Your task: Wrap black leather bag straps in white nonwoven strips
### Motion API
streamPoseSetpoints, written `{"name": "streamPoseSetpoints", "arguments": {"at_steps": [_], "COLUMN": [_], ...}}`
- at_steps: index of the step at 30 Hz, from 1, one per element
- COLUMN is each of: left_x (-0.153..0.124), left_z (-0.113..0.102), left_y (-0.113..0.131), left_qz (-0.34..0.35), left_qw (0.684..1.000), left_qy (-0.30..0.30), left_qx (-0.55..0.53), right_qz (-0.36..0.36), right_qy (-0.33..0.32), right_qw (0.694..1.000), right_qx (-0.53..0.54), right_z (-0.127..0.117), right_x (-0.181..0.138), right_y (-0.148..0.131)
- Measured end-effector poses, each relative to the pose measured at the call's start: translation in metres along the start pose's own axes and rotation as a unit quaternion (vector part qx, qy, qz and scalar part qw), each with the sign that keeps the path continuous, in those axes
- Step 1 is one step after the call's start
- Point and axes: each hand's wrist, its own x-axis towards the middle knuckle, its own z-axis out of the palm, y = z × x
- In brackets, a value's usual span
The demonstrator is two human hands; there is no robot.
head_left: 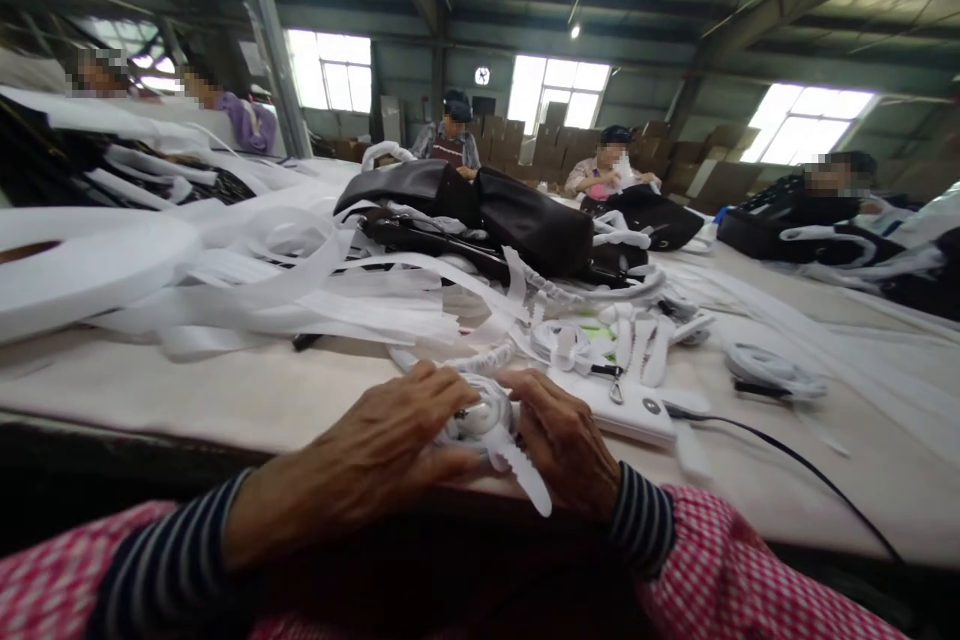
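My left hand (390, 445) and my right hand (559, 435) meet at the near edge of the table (225, 395). Both grip a small white wrapped piece (484, 417) between their fingers. A white paper strip (525, 475) with a toothed edge hangs from it toward me. The piece is partly hidden by my fingers. A white wrapped cord (457, 360) runs from it toward the pile behind. Both wrists wear dark striped cuffs under pink checked sleeves.
Loose white paper strips (300, 290) and a big white tape roll (82, 265) cover the left. Black bags (525, 220) lie behind. A white flat device (637, 410) with a black cable (795, 460) sits right. Several people work at the far side.
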Motion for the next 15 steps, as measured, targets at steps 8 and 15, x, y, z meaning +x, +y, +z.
{"name": "streamPoseSetpoints", "arguments": {"at_steps": [8,15], "left_x": [-0.025,-0.021], "left_z": [0.054,0.010], "left_y": [-0.001,-0.026], "left_qz": [-0.004,-0.075], "left_qw": [0.993,0.974], "left_qy": [0.094,0.141], "left_qx": [0.070,-0.158], "right_qz": [0.006,0.033], "right_qy": [-0.054,-0.075], "right_qw": [0.998,0.997], "right_qx": [-0.025,0.012], "right_z": [-0.007,-0.030], "right_x": [0.008,0.026], "right_y": [-0.007,-0.013]}}
